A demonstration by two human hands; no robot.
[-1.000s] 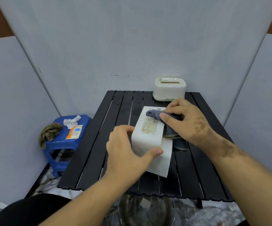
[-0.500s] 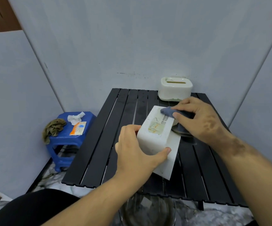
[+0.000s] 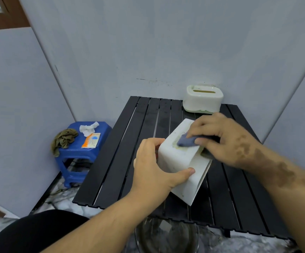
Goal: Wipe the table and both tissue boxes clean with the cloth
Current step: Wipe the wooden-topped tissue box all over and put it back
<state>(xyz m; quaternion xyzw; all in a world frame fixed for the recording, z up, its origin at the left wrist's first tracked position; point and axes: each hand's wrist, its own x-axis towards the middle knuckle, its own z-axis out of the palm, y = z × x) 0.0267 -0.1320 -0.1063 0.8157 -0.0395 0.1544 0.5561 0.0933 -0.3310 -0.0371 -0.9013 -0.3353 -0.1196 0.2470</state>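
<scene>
A white tissue box (image 3: 173,157) lies tilted on the black slatted table (image 3: 129,152), its base plate hanging open below it. My left hand (image 3: 153,170) grips the box's near end, thumb along its right side. My right hand (image 3: 224,139) presses a blue-grey cloth (image 3: 186,142) onto the box's stained upper face, fingers curled over the cloth. A second tissue box (image 3: 202,99), white with a slot on top, stands upright at the table's far edge near the wall.
A blue plastic stool (image 3: 78,154) stands left of the table, bearing an olive rag (image 3: 64,139), a crumpled tissue (image 3: 88,126) and an orange packet (image 3: 91,143). A glass bowl (image 3: 166,236) sits below the table's near edge. Grey walls close in behind and at both sides.
My right hand has slid the cloth toward me along the box's upper face. The left hand keeps its grip on the box. The camera has shifted, so the scene sits further right.
</scene>
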